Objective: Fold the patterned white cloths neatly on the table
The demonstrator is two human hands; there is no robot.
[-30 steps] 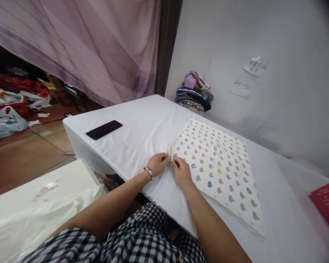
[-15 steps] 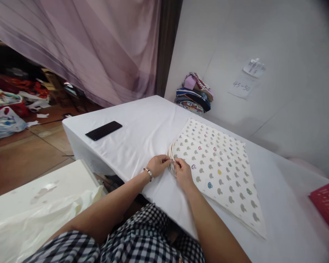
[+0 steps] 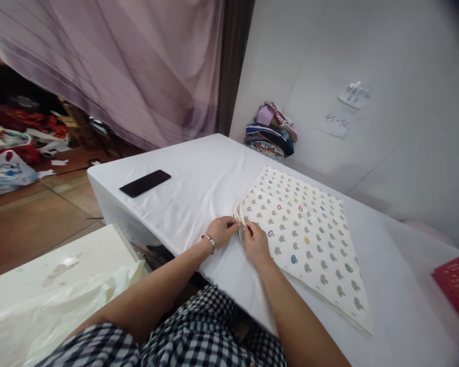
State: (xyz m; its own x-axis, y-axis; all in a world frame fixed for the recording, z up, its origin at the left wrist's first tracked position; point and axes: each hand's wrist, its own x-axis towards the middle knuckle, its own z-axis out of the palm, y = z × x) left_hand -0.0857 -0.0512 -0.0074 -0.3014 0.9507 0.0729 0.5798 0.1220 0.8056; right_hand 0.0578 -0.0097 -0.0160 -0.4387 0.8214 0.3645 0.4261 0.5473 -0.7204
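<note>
Cotton, mushroom-print cloths [image 3: 306,239] stacked flat on white worktop [image 3: 199,178]. Left hand [image 3: 222,230] and right hand [image 3: 255,240] meet at stack's near corner, fingers pinched shut on layered edges. Layers fanned there; stack otherwise squared, none lifted off yet.

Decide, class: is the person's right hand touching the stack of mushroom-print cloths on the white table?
Touching. The head view shows the right hand lying on the stack of mushroom-print cloths, fingertips pinching its near corner layers.

Mauve curtain [image 3: 110,66] fills the upper left, white wall [image 3: 367,56] on the right, brown floor [image 3: 26,224] lower left.
</note>
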